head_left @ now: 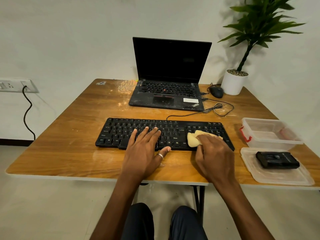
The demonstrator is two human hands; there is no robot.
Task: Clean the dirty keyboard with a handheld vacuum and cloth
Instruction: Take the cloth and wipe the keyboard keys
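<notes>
Steadies black plastic keyboard, near wooden table's front edge, with flat, straight-fingered left hand. Grips crumpled pale-yellow cloth in curled right hand on number-pad end. Legible: Ctrl, Alt, Shift. Near right edge: clear plastic tub, contents blurred; clear flat lid bearing black boxy device.

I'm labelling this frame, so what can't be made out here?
Head view only:
1. Some keys of the keyboard: covered by the left hand and the cloth.
2. Fingers of the right hand: hidden by the hand's own back.
3. The black device on the lid: too dark and small to identify.
4. Contents of the plastic container: blurred through its cloudy wall.
</notes>
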